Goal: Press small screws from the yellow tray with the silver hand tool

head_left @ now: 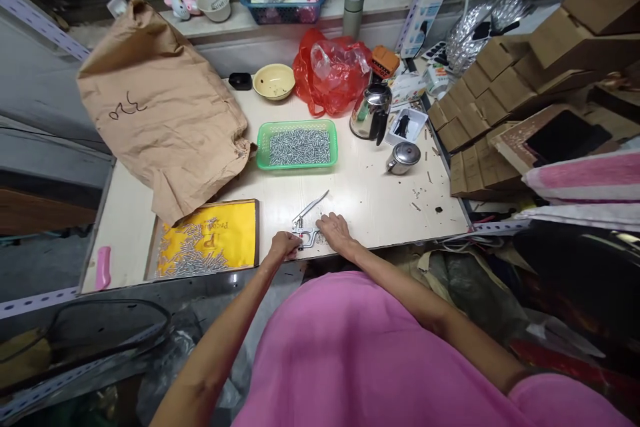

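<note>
A small metal hand press (pixel 311 236) with a long lever (pixel 313 205) is at the table's front edge, between my hands. My left hand (pixel 284 244) is closed in a pinch at the left side of the press; whatever its fingertips hold is too small to name. On the other side, my right hand (pixel 336 232) rests low on the tabletop, fingers bent and together beside the press. Tiny bits lie around its fingertips, and what it grips, if anything, is hidden. Beyond the press, a green plastic basket (pixel 261 157) holds many small metal pins.
To the left are a yellow-lined tray (pixel 243 230) with loose pins, a large brown paper sack (pixel 165 100) and a pink handle-like object (pixel 103 267). Behind stand a cream bowl (pixel 274 95), a red plastic bag (pixel 325 80) and a kettle (pixel 371 113); a lidded metal cup (pixel 404 157) is right.
</note>
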Tool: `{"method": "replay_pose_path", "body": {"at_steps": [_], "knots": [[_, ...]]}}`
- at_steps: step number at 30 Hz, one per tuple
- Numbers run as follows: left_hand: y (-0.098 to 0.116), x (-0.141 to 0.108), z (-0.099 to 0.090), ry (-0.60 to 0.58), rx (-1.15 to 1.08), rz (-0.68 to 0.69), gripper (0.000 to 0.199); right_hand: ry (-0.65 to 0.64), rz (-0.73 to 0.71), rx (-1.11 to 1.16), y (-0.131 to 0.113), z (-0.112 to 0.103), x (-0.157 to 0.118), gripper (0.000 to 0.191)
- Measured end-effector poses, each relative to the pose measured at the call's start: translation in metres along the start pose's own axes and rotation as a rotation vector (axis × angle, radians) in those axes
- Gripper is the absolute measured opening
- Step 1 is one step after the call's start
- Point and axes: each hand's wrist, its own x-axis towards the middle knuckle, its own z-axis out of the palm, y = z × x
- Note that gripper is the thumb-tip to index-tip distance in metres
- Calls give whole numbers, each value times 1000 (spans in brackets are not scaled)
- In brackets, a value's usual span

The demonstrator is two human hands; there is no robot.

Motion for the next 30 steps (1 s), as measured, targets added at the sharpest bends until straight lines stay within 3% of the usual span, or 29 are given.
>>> {"method": "replay_pose_path", "body": {"at_steps": [3,8,11,15,22,30], "knots": [[-3,1,0,10,8,16,20,3,-4,27,3,-3,2,26],[-6,-2,-1,34,37,37,19,73,-133,17,16,-13,19,91],[-5,-5,0,36,35,53,20,-12,-177,-43,22,-20,36,108],[-7,-5,1,63,-14,17,16,-95,-236,-113,26,-28,49,112],[-13,1,3,41,-14,2,12,-130,-254,-163,31,-24,47,118],[-16,1,3,33,53,-3,11,-54,-206,-178,26,-24,37,109]]}}
